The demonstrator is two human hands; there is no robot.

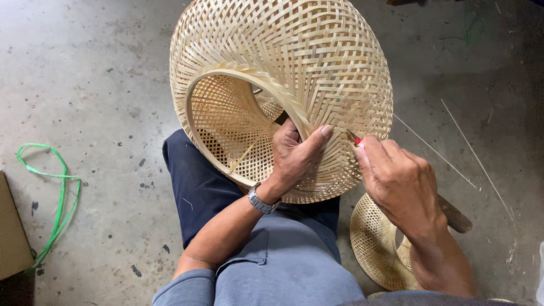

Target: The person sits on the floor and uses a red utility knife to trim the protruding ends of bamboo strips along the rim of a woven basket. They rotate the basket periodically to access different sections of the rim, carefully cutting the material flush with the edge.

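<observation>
A large woven bamboo basket (300, 62) with a round rimmed opening rests tilted on my lap. My left hand (294, 156) grips its rim, fingers inside the opening and thumb pressed on the outer weave. A metal watch (262, 200) is on that wrist. My right hand (396, 181) holds a small tool with a red part (357, 141), its tip against the basket's weave just right of my left thumb. A dark handle (456, 215) shows behind my right wrist.
A second, smaller woven bamboo piece (377, 243) lies on the concrete floor (85, 85) by my right knee. Thin bamboo slivers (447, 161) lie at the right. A green plastic strap (56, 198) and a cardboard box corner (11, 238) sit at the left.
</observation>
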